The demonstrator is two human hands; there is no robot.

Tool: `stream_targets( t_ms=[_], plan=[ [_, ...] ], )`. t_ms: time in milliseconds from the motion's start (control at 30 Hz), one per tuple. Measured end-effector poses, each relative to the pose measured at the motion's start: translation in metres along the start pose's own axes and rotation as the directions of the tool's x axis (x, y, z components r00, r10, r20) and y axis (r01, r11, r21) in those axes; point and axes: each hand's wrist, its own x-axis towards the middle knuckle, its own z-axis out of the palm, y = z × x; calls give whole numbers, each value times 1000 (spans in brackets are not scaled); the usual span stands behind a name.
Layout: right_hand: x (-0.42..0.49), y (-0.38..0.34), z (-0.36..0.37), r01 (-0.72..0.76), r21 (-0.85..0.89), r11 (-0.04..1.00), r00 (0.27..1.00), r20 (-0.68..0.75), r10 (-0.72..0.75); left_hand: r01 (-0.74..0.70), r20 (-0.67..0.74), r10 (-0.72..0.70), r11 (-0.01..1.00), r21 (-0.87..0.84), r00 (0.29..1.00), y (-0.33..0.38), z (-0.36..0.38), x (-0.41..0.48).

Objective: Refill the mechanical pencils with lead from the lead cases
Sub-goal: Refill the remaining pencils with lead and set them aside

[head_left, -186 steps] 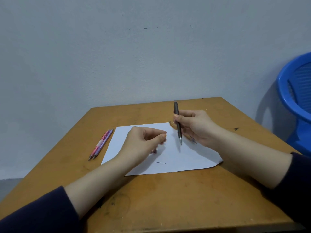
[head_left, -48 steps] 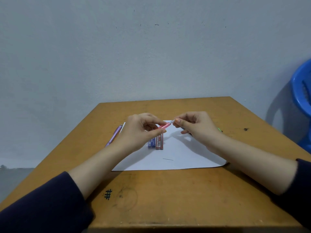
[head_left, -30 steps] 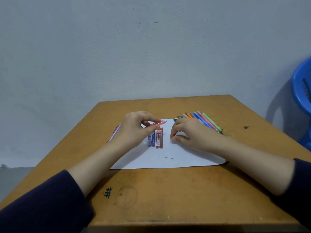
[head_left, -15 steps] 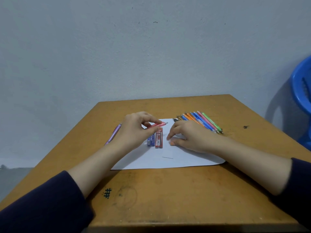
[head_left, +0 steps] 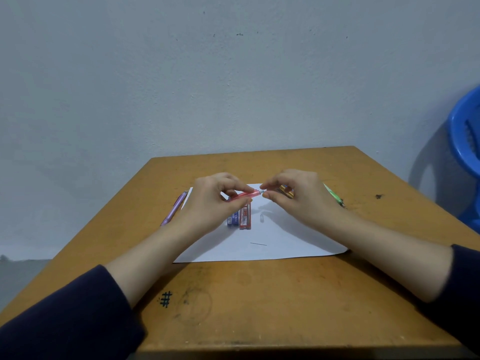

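above the paper (head_left: pixel 285 237), left hand (head_left: pixel 210 203) grips the red pencil (head_left: pixel 244 195), right hand (head_left: pixel 298 196) pinches its end. steady the barrel, work straight along its axis. lead cases (head_left: pixel 240 219) lie just beneath.

A red pencil (head_left: pixel 244 195) sits nearly level above the paper (head_left: pixel 285 240), on which two lead cases (head_left: pixel 244 220) (blue, red) lie touching.

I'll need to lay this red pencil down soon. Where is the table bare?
Bare: the table between the paper and its front edge, and the far strip along its back edge. Crowded: the lead cases, small cap and loose lead mid-paper; the purple pencil left, green pencil right.
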Motion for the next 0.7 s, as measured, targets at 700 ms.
stream_targets(
  t_ms=[700],
  plan=[
    [4, 2, -5, -94, -34, 995, 995, -25, 93, 19, -9, -19, 1000, 1, 1000, -3, 1, 3]
  ],
)
